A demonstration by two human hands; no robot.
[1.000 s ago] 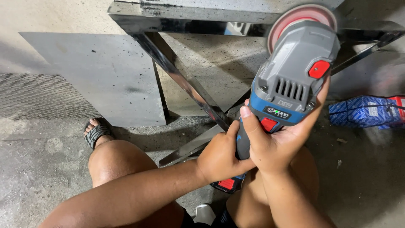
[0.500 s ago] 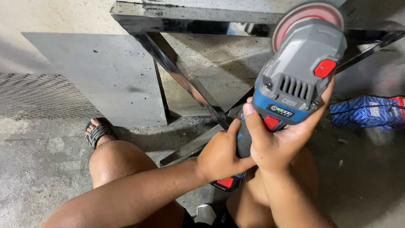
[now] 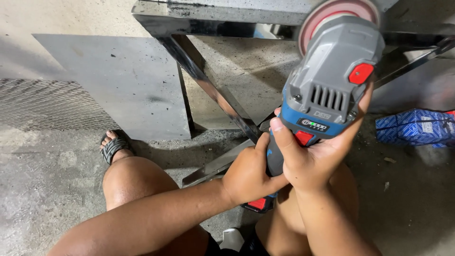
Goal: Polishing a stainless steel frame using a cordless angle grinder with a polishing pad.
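Note:
A grey and blue cordless angle grinder (image 3: 332, 90) with red buttons and a reddish disc (image 3: 339, 14) points away from me. My right hand (image 3: 313, 156) wraps its body just below the grey head. My left hand (image 3: 249, 175) grips the handle lower down, near the red-trimmed battery end. The disc sits at the top edge of a dark metal frame (image 3: 213, 19), whose shiny diagonal bar (image 3: 213, 95) runs down toward my hands. Whether the disc touches the frame is unclear.
A flat grey metal sheet (image 3: 123, 85) leans at the left, beside expanded metal mesh (image 3: 42, 104). My knee (image 3: 132, 180) and sandalled foot (image 3: 111, 147) rest on the concrete floor. A blue packet (image 3: 417, 125) lies at the right.
The grinder and both hands have shifted slightly right and up, bringing the disc closer to the frame's top bar. The grip is unchanged.

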